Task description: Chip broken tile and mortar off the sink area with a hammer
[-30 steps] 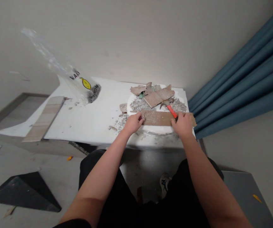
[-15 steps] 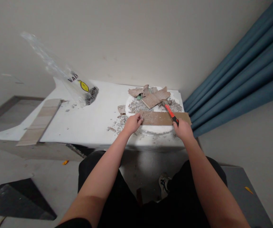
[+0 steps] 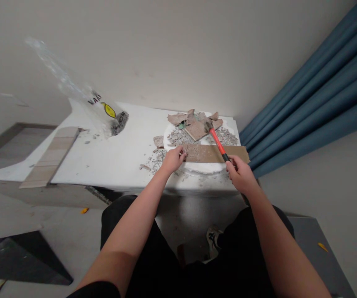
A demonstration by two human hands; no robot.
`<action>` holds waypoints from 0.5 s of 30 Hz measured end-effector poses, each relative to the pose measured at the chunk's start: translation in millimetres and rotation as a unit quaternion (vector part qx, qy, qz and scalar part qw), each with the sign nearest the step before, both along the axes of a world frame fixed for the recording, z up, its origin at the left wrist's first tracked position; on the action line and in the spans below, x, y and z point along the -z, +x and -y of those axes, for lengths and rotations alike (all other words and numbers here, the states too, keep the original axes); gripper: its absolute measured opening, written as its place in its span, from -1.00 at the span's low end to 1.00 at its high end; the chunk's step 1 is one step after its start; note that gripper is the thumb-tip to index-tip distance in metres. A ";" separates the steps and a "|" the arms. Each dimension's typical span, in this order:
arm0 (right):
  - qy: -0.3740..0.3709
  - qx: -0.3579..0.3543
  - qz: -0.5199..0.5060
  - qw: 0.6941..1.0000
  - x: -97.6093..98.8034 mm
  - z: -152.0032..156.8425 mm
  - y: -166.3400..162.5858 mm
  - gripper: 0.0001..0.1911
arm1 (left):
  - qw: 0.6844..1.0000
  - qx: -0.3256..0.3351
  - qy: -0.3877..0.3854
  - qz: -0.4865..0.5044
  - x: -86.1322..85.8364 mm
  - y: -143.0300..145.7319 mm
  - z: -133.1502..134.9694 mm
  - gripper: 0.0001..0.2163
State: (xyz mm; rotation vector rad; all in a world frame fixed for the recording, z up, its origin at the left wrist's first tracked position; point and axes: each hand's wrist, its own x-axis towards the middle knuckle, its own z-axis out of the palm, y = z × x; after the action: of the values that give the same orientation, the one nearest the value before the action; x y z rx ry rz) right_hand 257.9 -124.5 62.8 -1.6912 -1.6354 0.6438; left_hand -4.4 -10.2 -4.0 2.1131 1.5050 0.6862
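My right hand (image 3: pixel 240 173) is wrapped round the black grip of a claw hammer (image 3: pixel 218 142) with a red and black handle. The hammer slants across a long brown board (image 3: pixel 214 153), its head raised over broken, mortar-crusted pieces (image 3: pixel 197 127). At the board's left end my left hand (image 3: pixel 174 159) is closed, thumb and fingers bent in at the edge; its fingertips are partly hidden. Grey crumbs lie on the board beside these fingers. Under the board is a white round surface (image 3: pixel 209 167), strewn with grey rubble (image 3: pixel 181 138).
A white-covered table (image 3: pixel 128 161) stands against the wall. On its left are a clear plastic bag (image 3: pixel 100 118) with a lemon print and a striped plank (image 3: pixel 51 157). Blue curtains (image 3: pixel 308 91) hang at right. A black angular object (image 3: pixel 26 258) lies on the floor.
My right hand has turned and the hammer head has lifted up and left, off the rubble. The left hand and the brown board stay nearly where they were.
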 end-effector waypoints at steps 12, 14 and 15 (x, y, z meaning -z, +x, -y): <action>-0.079 -0.106 -0.013 0.991 -17.5 40.0 -34.0 -0.55 | 0.996 -0.024 -0.010 0.090 13.2 2.3 3.7 -0.59; -0.090 -0.119 0.002 0.989 -15.5 42.3 -36.9 -0.55 | 0.995 -0.022 -0.007 0.095 14.5 2.4 4.7 -0.57; -0.092 -0.125 0.012 0.988 -14.5 43.2 -37.8 -0.56 | 0.995 -0.019 -0.006 0.096 15.2 2.5 5.1 -0.56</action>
State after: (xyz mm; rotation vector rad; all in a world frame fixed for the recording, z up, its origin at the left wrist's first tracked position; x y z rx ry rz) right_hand 220.1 -167.7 77.3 -1.6391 -1.8719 0.9246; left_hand -1.8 -15.3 -19.3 1.9522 1.4423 0.8653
